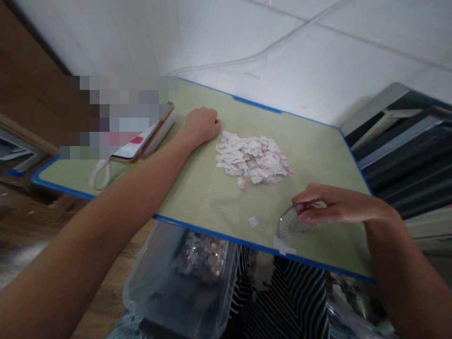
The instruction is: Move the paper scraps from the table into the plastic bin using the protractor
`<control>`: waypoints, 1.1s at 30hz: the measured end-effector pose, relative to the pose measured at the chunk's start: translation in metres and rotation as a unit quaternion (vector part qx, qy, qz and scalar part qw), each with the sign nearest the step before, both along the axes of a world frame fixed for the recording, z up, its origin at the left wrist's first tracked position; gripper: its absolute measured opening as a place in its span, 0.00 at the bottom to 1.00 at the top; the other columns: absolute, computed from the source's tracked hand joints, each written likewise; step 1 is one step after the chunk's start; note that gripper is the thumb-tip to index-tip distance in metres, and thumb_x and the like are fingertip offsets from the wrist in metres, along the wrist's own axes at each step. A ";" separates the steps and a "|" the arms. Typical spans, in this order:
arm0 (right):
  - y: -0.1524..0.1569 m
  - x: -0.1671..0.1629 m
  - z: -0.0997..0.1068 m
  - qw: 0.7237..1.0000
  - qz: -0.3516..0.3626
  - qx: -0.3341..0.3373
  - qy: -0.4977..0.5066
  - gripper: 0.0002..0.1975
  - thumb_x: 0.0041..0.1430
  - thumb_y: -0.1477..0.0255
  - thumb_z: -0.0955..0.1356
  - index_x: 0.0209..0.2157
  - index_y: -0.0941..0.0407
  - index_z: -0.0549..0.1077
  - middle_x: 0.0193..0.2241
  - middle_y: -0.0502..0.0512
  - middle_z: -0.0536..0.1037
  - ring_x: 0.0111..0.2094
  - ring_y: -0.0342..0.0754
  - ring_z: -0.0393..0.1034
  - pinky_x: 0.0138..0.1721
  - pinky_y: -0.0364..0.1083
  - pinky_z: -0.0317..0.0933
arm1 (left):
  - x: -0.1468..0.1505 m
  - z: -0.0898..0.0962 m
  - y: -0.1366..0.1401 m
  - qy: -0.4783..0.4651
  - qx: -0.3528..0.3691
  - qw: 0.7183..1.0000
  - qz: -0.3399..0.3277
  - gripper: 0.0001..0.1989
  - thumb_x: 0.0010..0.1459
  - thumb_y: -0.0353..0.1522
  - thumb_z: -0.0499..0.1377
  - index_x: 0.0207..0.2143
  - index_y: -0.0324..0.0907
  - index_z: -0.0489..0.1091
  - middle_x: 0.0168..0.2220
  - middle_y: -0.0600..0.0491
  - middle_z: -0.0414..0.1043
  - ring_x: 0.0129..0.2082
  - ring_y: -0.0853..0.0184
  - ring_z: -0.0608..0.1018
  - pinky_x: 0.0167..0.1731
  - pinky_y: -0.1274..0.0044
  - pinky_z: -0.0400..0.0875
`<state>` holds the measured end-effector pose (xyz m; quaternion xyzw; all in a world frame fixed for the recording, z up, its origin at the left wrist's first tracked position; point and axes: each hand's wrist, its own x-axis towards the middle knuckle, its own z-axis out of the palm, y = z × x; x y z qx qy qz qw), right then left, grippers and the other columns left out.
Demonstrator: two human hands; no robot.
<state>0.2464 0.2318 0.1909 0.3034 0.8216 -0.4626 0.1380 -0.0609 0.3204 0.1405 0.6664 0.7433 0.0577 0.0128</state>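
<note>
Pale green tabletop point(197, 188), blue-edged, with a heap of pink and white paper scraps point(252, 159) at centre. Left hand point(202, 123) loosely clenched, holding nothing, knuckles down beside the heap's left edge. Right hand point(330, 204) pinching a clear plastic protractor point(291, 225) flat near the front edge. Best swept low, edge kept on the surface, toward the clear bin point(180, 282) below. Loose scrap point(253, 221) just beside the protractor.

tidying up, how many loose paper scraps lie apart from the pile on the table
3: one by the paper pile's near edge, one further toward the person, one at the table's blue edge. Others may be hidden.
</note>
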 end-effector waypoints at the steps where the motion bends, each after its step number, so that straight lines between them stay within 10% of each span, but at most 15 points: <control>1: -0.001 -0.001 0.001 1.000 0.012 -0.007 -0.007 0.20 0.63 0.56 0.65 0.25 0.57 0.67 0.21 0.49 0.67 0.25 0.42 0.61 0.26 0.42 0.55 | 0.000 0.000 0.000 0.003 -0.001 1.000 0.000 0.27 0.66 0.38 0.42 0.58 0.37 0.69 0.55 0.39 0.73 0.58 0.51 0.72 0.56 0.65 0.64; 22: 0.001 0.011 0.005 0.998 0.035 -0.051 0.030 0.21 0.61 0.57 0.69 0.21 0.56 0.67 0.18 0.47 0.65 0.22 0.40 0.60 0.23 0.41 0.53 | -0.002 -0.004 0.003 0.008 0.016 1.000 0.001 0.26 0.65 0.37 0.44 0.56 0.37 0.71 0.53 0.40 0.75 0.56 0.51 0.73 0.54 0.65 0.66; 33: -0.003 -0.023 -0.022 0.986 -0.088 0.007 0.141 0.21 0.62 0.55 0.68 0.23 0.56 0.65 0.17 0.45 0.63 0.20 0.39 0.56 0.20 0.41 0.49 | -0.001 -0.002 0.002 -0.002 0.012 1.000 0.001 0.25 0.65 0.37 0.43 0.55 0.37 0.72 0.54 0.39 0.74 0.56 0.52 0.73 0.54 0.66 0.66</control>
